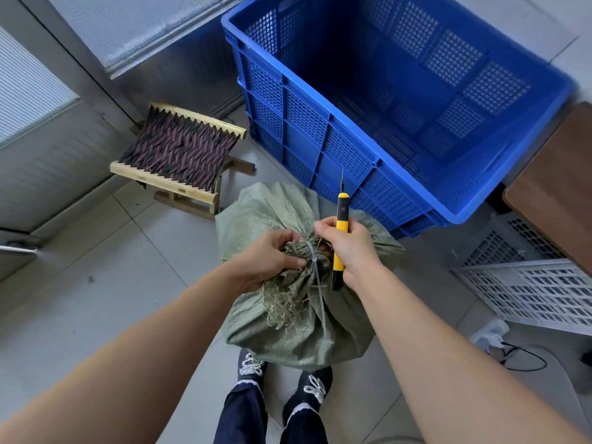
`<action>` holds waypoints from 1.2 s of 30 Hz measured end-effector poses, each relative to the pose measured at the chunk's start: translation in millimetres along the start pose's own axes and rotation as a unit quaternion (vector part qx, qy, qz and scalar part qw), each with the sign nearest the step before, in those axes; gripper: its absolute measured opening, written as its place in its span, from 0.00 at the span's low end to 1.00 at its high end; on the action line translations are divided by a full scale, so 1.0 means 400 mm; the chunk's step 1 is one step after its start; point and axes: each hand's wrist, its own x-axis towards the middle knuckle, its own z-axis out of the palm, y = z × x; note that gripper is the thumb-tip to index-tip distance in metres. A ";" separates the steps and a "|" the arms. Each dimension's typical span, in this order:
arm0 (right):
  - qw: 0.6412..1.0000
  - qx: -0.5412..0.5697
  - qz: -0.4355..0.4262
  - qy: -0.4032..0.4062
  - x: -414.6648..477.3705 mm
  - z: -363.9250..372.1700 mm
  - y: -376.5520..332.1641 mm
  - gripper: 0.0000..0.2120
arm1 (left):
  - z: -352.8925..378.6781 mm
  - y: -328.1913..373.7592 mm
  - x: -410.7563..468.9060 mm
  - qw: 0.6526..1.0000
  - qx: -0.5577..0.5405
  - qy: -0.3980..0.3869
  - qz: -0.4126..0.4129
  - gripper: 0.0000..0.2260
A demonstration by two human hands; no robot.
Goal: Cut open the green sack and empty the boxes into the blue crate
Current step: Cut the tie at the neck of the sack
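So, the left hand [266, 261] is clamped round the bunched-up, frayed neck of the pale green woven plastic sack [307, 328], fingers curled tight into the fabric. Right beside those fingertips, between the two grips, a white plastic zip tie [315, 270] cinches the neck, its tail trailing down the sack toward the person. The right hand [349, 248] is fisted round a yellow-and-black utility knife [342, 213], thin blade out past the top of the fist, pointing away at the big blue perforated plastic crate [352, 123] just beyond the sack. The sack stands on the grey tiled floor [112, 283] directly under both grips, with the person's dark lace-up shoes [250, 366] at its near edge. Off past the left grip there's a little wooden folding stool [179, 149] with a woven seat; out beyond the right one, a white plastic lattice crate [538, 290].
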 end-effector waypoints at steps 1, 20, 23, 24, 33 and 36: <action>1.000 0.003 -0.001 0.007 -0.001 -0.006 -0.001 0.06 | 0.007 0.000 0.000 1.000 0.000 0.004 0.012 0.14; 0.931 -0.327 -0.127 0.099 -0.080 -0.107 0.027 0.16 | 0.098 0.007 0.064 0.990 -0.005 0.138 -0.042 0.17; 0.922 -0.367 -0.105 0.069 -0.102 -0.105 0.040 0.24 | 0.119 0.027 0.063 0.985 -0.027 0.163 -0.044 0.16; 0.916 -0.381 -0.102 0.067 -0.107 -0.105 0.043 0.25 | 0.127 0.039 0.058 0.983 -0.028 0.175 -0.040 0.15; 0.867 -0.492 -0.053 0.061 -0.139 -0.118 0.044 0.26 | 0.139 0.038 0.065 0.964 -0.036 0.258 -0.053 0.10; 0.863 -0.499 -0.046 0.064 -0.141 -0.117 0.045 0.26 | 0.142 0.040 0.061 0.963 -0.030 0.264 -0.047 0.10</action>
